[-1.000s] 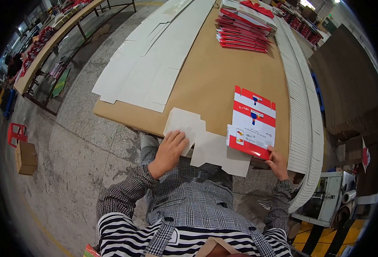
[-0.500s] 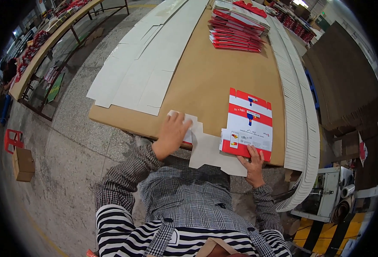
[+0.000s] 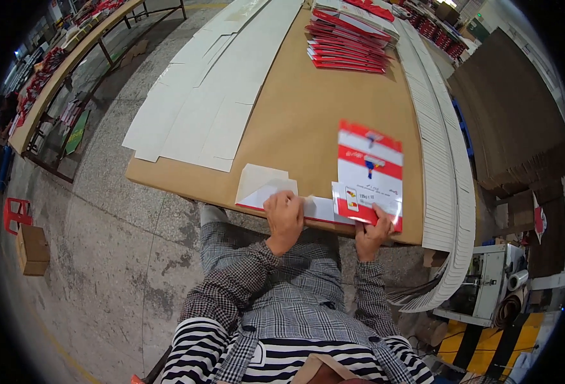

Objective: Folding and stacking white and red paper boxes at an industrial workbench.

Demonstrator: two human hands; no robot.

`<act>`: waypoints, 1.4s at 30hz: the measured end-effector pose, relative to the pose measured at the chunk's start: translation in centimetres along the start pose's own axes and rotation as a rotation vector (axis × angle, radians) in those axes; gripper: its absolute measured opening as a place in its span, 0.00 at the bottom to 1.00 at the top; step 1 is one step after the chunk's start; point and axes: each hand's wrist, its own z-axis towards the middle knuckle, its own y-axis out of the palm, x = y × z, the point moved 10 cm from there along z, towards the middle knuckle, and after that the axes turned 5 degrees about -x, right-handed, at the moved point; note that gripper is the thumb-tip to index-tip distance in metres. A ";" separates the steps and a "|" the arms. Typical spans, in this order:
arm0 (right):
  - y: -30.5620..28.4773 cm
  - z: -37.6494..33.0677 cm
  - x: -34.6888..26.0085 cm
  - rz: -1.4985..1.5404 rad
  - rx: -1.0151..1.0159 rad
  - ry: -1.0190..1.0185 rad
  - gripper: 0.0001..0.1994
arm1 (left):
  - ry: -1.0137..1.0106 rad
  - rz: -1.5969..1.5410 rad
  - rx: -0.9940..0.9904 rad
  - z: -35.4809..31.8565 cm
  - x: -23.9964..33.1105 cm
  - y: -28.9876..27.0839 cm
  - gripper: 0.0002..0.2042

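The left hand [image 3: 284, 217] presses flat, fingers spread, on the white inner panel of a flat red-and-white printed cardboard carton blank [image 3: 333, 192] lying at the near edge of the brown paper-covered bench [image 3: 295, 115]. The right hand [image 3: 373, 232] pinches the blank's near red edge, its grip narrow. Folding seems under way; creasing calls for firm, even pressure.

Flat carton blank [image 3: 324, 205] is lying on surface [image 3: 308, 121] at near edge, w/ left hand [image 3: 284, 217] resting on it, right hand [image 3: 373, 233] at its right end. Carton stack [image 3: 349, 38] is sitting behind, sheets [image 3: 205, 102] to left.
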 end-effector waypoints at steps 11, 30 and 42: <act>-1.1 -2.7 -2.4 0.070 -0.011 -0.161 0.17 | -0.076 -0.557 -0.494 -6.4 -3.0 -1.0 0.17; -4.8 -1.5 -1.9 0.446 0.012 -0.012 0.16 | 0.500 -0.458 -0.309 -1.4 3.6 -1.3 0.14; -3.2 -0.4 -3.4 0.332 0.080 -0.131 0.11 | 0.384 -0.476 -0.105 -1.1 1.7 -1.8 0.14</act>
